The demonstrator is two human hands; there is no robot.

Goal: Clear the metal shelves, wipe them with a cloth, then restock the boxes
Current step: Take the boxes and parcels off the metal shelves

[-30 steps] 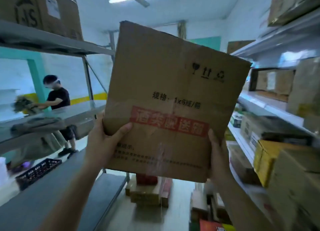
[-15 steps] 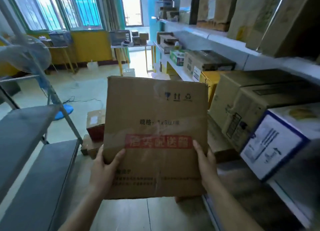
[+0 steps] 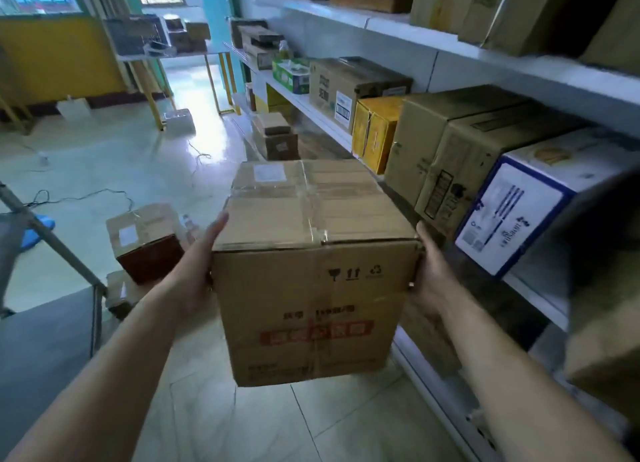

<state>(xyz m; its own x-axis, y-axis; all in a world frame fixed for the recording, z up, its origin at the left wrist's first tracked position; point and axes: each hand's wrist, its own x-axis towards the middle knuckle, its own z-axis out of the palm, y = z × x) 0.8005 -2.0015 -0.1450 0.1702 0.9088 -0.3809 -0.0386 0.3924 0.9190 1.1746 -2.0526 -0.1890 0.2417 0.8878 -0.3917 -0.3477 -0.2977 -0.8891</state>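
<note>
A taped brown cardboard box with a red printed band on its front hangs over the tiled floor in the aisle. My left hand presses flat against its left side, fingers stretched along the top edge. My right hand presses on the right side, its fingers mostly hidden behind the box. A bare grey metal shelf lies at the lower left.
White wall shelves on the right carry several cartons, among them a yellow box and a blue-and-white box. Small boxes sit on the floor to the left, and more stand further down the aisle. A cable trails across the floor.
The box has come down from face height to waist height and tipped so its taped top shows. My view has swung from the left shelves to the right-hand shelves and floor.
</note>
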